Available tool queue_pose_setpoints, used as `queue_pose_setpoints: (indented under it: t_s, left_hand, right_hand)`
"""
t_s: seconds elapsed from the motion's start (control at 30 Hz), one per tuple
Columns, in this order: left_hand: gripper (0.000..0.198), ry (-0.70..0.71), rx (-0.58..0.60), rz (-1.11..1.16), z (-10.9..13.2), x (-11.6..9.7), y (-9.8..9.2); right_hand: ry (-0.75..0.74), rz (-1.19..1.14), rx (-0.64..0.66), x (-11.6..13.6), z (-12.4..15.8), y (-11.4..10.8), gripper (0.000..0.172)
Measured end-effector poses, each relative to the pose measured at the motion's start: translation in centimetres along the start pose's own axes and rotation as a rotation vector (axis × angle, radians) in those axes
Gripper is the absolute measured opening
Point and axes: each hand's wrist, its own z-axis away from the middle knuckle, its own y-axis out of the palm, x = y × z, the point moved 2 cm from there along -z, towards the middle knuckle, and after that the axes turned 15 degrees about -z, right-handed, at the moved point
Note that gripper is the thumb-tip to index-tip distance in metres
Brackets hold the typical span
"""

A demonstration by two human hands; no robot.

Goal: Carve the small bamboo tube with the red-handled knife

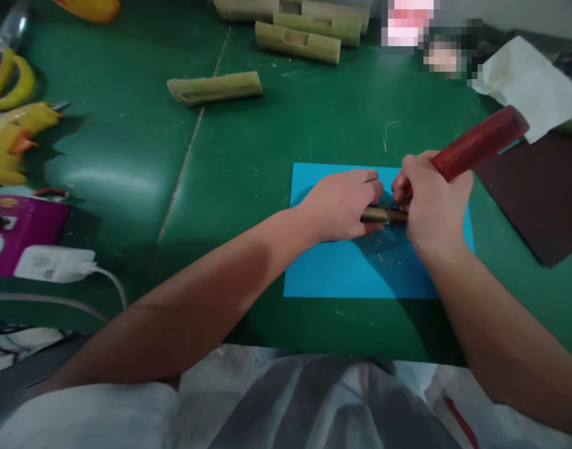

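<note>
My left hand (344, 202) is closed on a small olive bamboo piece (383, 215) and presses it onto a blue sheet (351, 268) on the green table (248, 143). My right hand (430, 202) is wrapped round a tool with a red wooden handle (477, 142) that sticks up to the right. The tool's working end is hidden between the hands, at the bamboo piece. Fine shavings lie on the blue sheet beneath.
Several cut bamboo tubes (298, 40) lie at the far edge, one (215, 87) nearer the middle. Yellow glue guns (10, 137) and a purple device (19, 231) with a white adapter (55, 263) stand at left. A dark brown sheet (538, 193) and white cloth (529, 81) lie at right.
</note>
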Motion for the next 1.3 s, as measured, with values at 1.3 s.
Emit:
queue_pose_setpoints:
  t_s: [1.3]
  left_hand:
    - [0.032,0.001,-0.003,0.021,0.10,-0.07,0.00]
  right_hand:
    - [0.001,-0.064,0.070,-0.03,-0.32,-0.25,0.049]
